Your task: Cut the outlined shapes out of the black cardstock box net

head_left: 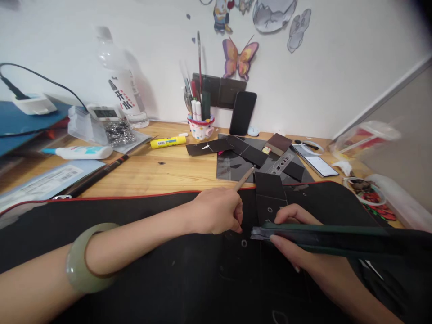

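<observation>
My left hand is curled closed above the black mat, a green bangle on its wrist. From behind its knuckles sticks a slim tan pen-like tool with a pale far end; the rest is hidden by the hand. My right hand, to the right, has its thumb and fingers closed around a long dark-green tool, whose grey tip points left toward my left fingers. Under and behind the right hand lies a black card strip with small outlined shapes, reaching past the mat's far edge.
The black mat covers the near desk. Black card pieces lie on a dark sheet behind it. A yellow glue stick, pen pot, water bottle, white glue bottle and phone stand or lie around. Scissors show at right.
</observation>
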Tool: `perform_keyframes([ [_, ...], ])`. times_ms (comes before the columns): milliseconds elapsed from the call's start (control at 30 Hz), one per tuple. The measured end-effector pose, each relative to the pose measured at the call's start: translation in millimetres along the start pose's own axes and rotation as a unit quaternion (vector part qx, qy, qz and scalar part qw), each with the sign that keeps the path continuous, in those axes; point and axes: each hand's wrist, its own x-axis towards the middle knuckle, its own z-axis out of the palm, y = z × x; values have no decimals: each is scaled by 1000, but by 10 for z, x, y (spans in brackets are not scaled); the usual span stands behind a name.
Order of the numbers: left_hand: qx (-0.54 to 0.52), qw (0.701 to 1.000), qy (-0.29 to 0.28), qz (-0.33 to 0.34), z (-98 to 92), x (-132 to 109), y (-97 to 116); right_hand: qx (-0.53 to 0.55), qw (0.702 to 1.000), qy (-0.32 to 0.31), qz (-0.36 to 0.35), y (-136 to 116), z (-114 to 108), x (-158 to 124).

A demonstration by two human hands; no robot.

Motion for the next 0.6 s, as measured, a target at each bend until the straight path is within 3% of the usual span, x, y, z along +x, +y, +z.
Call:
perform_keyframes([
  [100,2,1000,-1,2,10,-4,1,-81,994,17,-73,42,8,20],
  [267,12,1000,-1,21,47,12,-21,-183,977,-66,-93,86,-5,17],
  [433,26,999,-11,31,43,13,-13,-176,978,-79,-83,94,37,6],
  [600,27,999,-9,22,35,11,-3,-154,984,-49,-80,102,86,41],
])
